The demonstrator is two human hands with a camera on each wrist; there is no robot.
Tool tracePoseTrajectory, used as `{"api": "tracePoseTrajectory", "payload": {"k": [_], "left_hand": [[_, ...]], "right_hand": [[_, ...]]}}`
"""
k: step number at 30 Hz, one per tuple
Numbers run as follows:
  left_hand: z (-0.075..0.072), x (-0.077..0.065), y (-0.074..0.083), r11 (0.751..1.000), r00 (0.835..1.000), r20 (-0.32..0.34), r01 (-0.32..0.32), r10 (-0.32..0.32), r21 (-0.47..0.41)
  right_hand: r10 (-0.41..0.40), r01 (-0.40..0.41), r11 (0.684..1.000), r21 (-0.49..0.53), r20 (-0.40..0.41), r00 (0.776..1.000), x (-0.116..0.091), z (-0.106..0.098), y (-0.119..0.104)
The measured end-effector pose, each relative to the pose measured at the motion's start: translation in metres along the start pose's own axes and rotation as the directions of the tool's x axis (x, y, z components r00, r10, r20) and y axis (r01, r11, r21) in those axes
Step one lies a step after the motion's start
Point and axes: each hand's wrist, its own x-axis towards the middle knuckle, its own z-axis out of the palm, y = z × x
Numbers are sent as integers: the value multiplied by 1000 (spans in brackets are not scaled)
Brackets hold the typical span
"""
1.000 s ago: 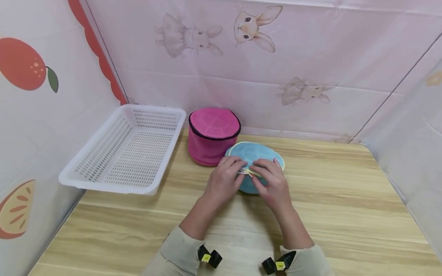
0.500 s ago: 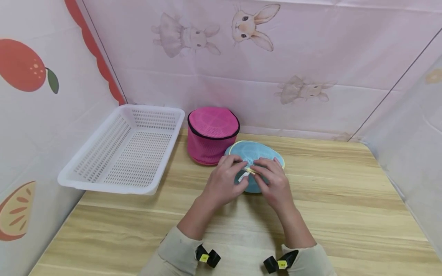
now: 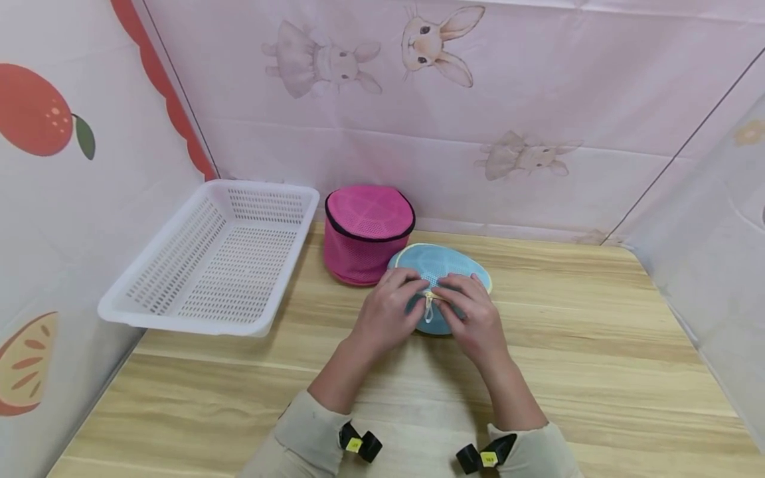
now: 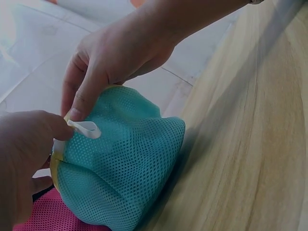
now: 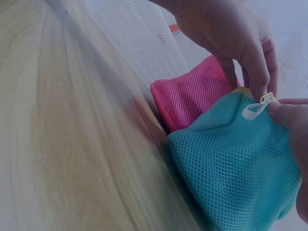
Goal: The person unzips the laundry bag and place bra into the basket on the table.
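Observation:
A blue mesh laundry bag (image 3: 454, 262) with yellow trim stands on the table, its round top facing up. Near my fingertips a white loop pull tab (image 3: 428, 309) hangs from the zipper slider (image 5: 267, 97). My left hand (image 3: 387, 311) pinches the trimmed edge on the slider's left. On the other side, my right hand (image 3: 476, 317) pinches the same edge between thumb and fingers. Both hands' fingertips nearly meet around the slider. A pink mesh laundry bag (image 3: 361, 255) with black trim stands behind and left of the blue one, against it.
A white perforated plastic basket (image 3: 271, 318) sits at the left of the wooden table (image 3: 597, 345). Printed cloth walls (image 3: 358, 133) enclose the table at the back and sides.
The white loop has swung from pointing left to hanging straight down from the slider. Both hands stay on the blue bag's edge, with small finger shifts in the left hand.

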Motion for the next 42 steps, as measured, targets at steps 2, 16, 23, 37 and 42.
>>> {"api": "tracePoseTrajectory", "payload": {"k": [2,16,23,37,42], "left_hand": [[0,0,0,1000,1000,-4,0,0,0],[1,0,-4,999,1000,-25,-19,18,-26],[1,0,-4,1000,1000,1,-21,21,-4],[-1,2,0,1000,999,37,3,-3,-8],[-1,2,1,1000,1000,30,-2,2,-11]], "right_hand": [[-5,5,1000,-1,0,1000,0,0,0],[-2,2,999,50,-11,1000,5,-1,-4],[0,1,999,53,-28,1000,4,1,-6],[-45,44,999,-19,-29,999,2,3,-7],[-68,66,997,-35,-42,997,2,4,-7]]}}
